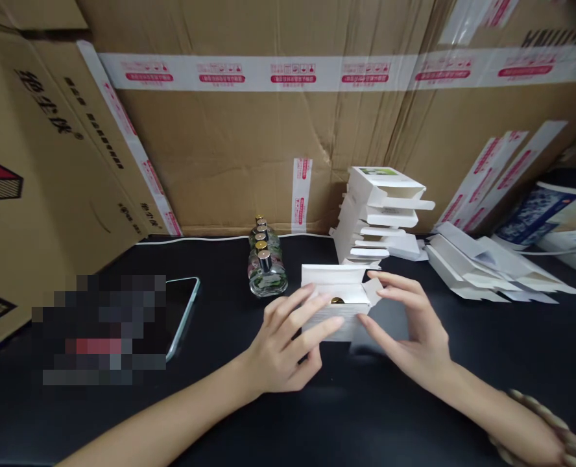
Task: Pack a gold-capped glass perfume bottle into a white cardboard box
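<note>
A small white carton (334, 327) lies on the dark table in front of me with its top lid raised. Through the opening shows a round gold cap (337, 301); whatever is under it stays hidden inside. My left hand (292, 337) holds the carton from the left, its fingers laid over the front and the left end. On the other end, my right hand (412, 321) has its fingertips at the side flap (373, 290) and its thumb against the carton's front corner. Beyond my left hand stands a row of glass bottles (267, 279) with silver and gold caps.
A stack of open white cartons (366, 207) rises behind the held one. Flattened white cartons (477, 266) lie to the right, near a blue-and-white container (536, 207). A phone (183, 318) lies at left. Large cardboard (234, 143) walls the back and left; a white cable (210, 239) runs along it.
</note>
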### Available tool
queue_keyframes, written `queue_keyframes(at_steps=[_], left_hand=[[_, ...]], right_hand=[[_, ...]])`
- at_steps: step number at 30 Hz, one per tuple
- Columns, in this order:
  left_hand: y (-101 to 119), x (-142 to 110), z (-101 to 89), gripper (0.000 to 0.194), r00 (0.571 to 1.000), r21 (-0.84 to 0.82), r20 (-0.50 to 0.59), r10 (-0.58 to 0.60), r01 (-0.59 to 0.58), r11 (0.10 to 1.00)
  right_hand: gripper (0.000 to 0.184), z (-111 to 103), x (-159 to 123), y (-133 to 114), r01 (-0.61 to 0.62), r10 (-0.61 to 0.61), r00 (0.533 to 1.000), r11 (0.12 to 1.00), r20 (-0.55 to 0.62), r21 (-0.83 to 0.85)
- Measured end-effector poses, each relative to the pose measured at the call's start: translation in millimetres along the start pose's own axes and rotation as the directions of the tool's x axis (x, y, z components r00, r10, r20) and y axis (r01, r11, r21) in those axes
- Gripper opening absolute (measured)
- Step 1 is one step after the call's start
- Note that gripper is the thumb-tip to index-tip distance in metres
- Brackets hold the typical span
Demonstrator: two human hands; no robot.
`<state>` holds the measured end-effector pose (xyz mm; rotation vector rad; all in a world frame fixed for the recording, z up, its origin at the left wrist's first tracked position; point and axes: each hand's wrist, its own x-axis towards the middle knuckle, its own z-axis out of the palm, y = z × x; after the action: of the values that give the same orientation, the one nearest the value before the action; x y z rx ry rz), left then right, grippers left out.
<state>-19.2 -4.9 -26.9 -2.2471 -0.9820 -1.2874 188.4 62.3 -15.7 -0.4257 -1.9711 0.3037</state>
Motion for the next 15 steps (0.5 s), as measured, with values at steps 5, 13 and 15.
queue_keyframes(at_steps=[5, 13, 15], left_hand=[[0.6, 1.9, -0.3, 0.043, 0.999, 0.008, 0.034, -0.010, 0.009, 1.000], [-0.3, 3.5, -0.8, 0.040, 0.999, 0.036, 0.040, -0.033, 0.032, 0.999], [-0.5, 4.3, -1.5, 0.041, 0.999, 0.048, 0.037, -0.026, 0.024, 0.999]], right_hand=[[0.056, -2.1, 0.4, 3.9, -0.030, 0.027, 0.997, 0.998, 0.072, 0.046], [0.073, -0.2, -2.4, 5.7, -0.155, 0.154, 0.988, 0.985, 0.019, 0.071], [0.071, -1.0, -1.4, 5.0, -0.149, 0.148, 0.989, 0.988, 0.013, 0.038]])
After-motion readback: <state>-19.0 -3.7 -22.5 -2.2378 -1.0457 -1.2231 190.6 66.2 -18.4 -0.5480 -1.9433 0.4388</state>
